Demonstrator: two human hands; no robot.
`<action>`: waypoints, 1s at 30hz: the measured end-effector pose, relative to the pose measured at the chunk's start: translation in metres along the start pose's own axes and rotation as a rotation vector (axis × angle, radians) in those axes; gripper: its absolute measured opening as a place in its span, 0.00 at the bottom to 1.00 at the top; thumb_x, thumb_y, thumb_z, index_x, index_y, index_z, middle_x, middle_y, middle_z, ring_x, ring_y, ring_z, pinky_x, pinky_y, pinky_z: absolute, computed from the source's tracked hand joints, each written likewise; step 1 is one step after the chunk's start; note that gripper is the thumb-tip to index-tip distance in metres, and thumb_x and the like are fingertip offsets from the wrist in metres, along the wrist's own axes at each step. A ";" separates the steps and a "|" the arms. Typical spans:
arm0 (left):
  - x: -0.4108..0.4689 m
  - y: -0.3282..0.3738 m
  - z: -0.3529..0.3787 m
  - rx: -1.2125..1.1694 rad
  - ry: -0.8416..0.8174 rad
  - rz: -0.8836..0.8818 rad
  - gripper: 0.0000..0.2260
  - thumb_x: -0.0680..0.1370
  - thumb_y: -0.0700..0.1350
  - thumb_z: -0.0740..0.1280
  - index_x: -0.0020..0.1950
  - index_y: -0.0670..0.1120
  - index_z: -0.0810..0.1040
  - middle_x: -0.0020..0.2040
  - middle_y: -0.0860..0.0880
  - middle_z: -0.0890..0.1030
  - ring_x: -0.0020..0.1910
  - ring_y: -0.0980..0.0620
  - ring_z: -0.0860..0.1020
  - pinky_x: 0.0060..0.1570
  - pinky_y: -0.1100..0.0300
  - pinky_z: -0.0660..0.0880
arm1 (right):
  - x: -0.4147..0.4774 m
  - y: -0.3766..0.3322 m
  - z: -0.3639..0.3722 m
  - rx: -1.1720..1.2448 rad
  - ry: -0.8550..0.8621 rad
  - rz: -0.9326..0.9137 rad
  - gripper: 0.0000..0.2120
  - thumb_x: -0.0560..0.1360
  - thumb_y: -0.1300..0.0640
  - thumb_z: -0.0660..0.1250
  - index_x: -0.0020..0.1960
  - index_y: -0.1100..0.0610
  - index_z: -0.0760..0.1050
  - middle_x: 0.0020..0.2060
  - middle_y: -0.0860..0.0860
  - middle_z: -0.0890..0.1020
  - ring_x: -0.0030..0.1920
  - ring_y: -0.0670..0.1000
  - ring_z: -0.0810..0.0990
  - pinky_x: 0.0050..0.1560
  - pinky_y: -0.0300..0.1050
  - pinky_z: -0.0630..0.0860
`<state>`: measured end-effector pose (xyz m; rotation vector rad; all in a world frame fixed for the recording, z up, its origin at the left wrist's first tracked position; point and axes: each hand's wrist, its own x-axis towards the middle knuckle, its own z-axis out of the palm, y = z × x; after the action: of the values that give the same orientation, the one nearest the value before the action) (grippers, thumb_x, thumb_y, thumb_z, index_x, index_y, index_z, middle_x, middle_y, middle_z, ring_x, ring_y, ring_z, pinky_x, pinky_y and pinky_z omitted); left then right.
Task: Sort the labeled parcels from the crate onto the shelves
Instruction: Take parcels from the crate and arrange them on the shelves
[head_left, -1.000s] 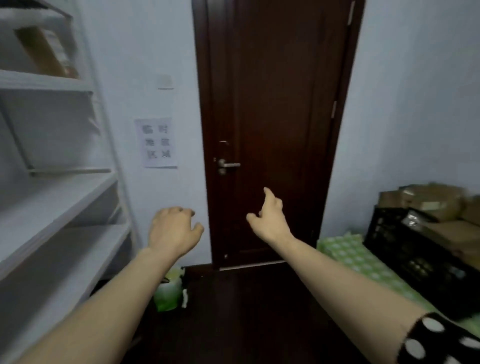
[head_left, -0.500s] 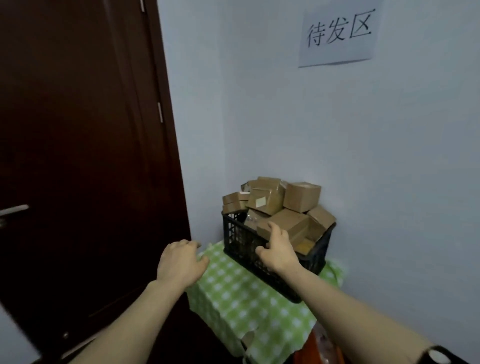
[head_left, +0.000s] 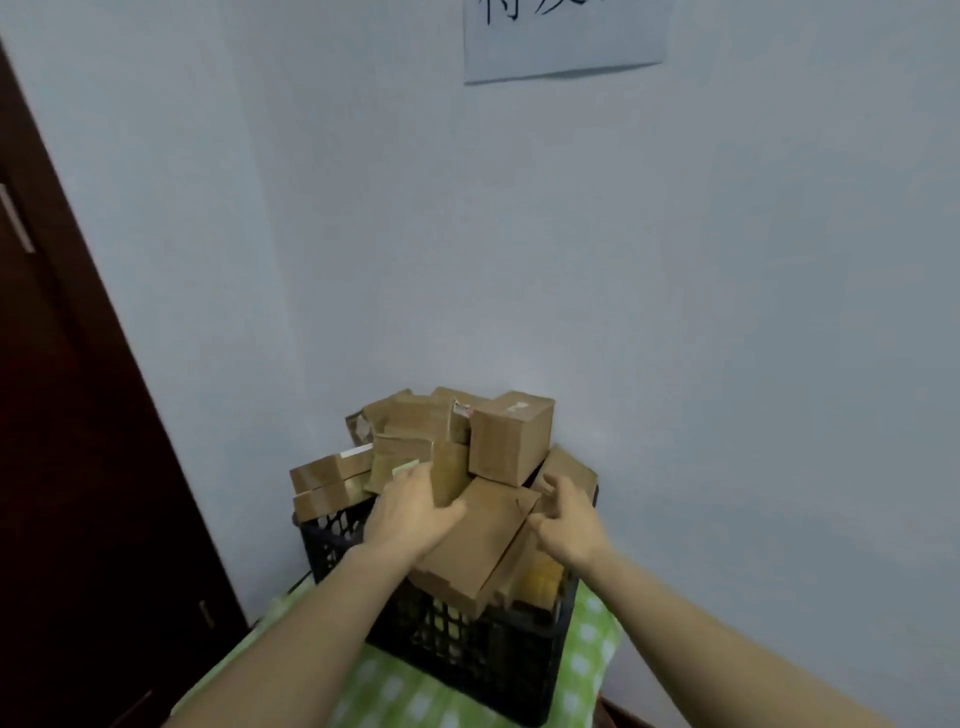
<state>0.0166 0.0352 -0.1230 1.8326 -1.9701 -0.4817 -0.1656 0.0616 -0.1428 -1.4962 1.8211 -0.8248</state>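
A flat box (head_left: 480, 540) lies on top of the parcels (head_left: 511, 439) piled in the crate (head_left: 467, 654), at the crate's front. It tips down toward the person, and its long way runs from the back of the crate to the front. The left hand (head_left: 410, 514) rests on the box's left side with the thumb on its top; its fingers are hidden, so I cannot tell if it grips. The right hand (head_left: 569, 525) is at the box's right edge, thumb touching, fingers bent but holding nothing I can see. So the box sits between the two hands, each just as near; I think they must close in from both sides and lift. Half a second ago the left hand hung out to the left of the crate, over the green cloth (head_left: 395, 691); now it is on the pile, and the right hand has gone from the box's front to its right side.
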 end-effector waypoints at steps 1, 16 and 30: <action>0.021 0.007 0.005 -0.018 -0.010 0.002 0.30 0.74 0.59 0.65 0.72 0.47 0.65 0.66 0.46 0.71 0.64 0.45 0.72 0.57 0.55 0.72 | 0.014 0.001 -0.005 0.011 0.016 0.015 0.29 0.77 0.60 0.62 0.75 0.55 0.57 0.70 0.57 0.65 0.56 0.53 0.75 0.59 0.45 0.73; 0.209 0.077 0.097 -0.079 -0.081 -0.234 0.51 0.66 0.59 0.75 0.77 0.43 0.47 0.75 0.41 0.57 0.74 0.42 0.58 0.69 0.49 0.64 | 0.175 0.074 -0.049 0.124 -0.054 0.085 0.19 0.79 0.62 0.61 0.69 0.58 0.66 0.61 0.57 0.74 0.56 0.52 0.75 0.52 0.40 0.72; 0.091 0.043 -0.010 -1.210 0.096 -0.496 0.09 0.73 0.49 0.70 0.50 0.46 0.78 0.48 0.44 0.79 0.46 0.48 0.77 0.54 0.51 0.73 | 0.163 -0.003 -0.025 1.156 -0.680 0.160 0.29 0.68 0.49 0.74 0.66 0.55 0.71 0.52 0.55 0.82 0.51 0.55 0.81 0.48 0.54 0.81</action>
<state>-0.0205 -0.0514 -0.0873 1.3820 -0.7234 -1.3205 -0.2083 -0.0979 -0.1384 -0.6920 0.6772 -0.8870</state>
